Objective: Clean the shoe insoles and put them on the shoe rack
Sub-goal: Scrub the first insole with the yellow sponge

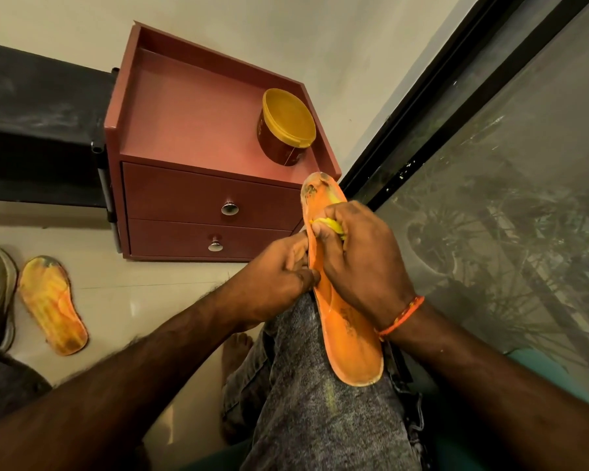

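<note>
Orange insole (346, 338) propped along the raised knee, just in front of the red drawer unit (198, 185), left hand (276, 280) pinching its edge, right hand (361, 253) clasping a yellow cloth (334, 226) against it; second insole (51, 304) on the floor left of the unit; yellow-lidded tub (286, 127) on top

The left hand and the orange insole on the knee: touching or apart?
Touching. The head view shows the left hand pinching the insole at its edge.

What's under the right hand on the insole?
A yellow cloth pinched by the right hand against the orange insole. Most of the cloth and the insole's middle are covered by the hand.
</note>
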